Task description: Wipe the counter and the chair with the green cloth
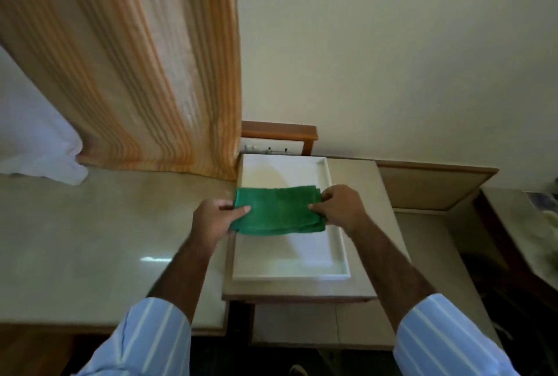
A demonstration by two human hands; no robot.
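Observation:
A folded green cloth [277,209] is held flat just over a white tray [302,267]. My left hand [211,218] grips its left edge and my right hand [341,206] pinches its right edge. The tray rests on a beige stone counter section [356,176] against the wall. A wider glossy counter [90,239] spreads to the left, slightly lower. A wooden chair back [280,131] shows behind the tray by the wall; its seat is hidden.
An orange striped curtain [145,73] hangs down onto the left counter, with a white curtain [33,140] beside it. A wall socket strip [268,150] sits behind the tray. A lower ledge [428,239] and a dark table edge [528,230] lie to the right.

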